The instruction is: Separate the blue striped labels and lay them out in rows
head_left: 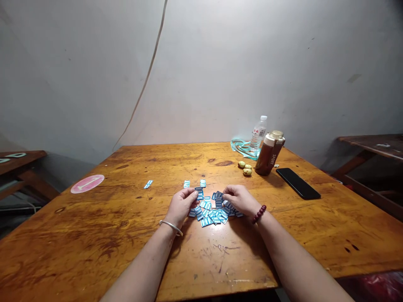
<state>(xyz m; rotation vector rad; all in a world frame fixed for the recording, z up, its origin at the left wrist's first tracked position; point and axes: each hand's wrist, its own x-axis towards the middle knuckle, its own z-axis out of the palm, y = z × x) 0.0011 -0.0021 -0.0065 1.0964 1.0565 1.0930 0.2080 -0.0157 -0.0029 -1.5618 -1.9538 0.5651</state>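
The brown flask (270, 153) is lettered "SPORT".

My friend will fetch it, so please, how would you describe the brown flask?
On the wooden table, look toward the far right. The brown flask stands between three yellowish lumps and a black phone. Unlike the clear bottle behind it, it is opaque and marked SPORT.

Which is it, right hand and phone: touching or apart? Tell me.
Apart: the head view shows bare table between the right hand and the phone.
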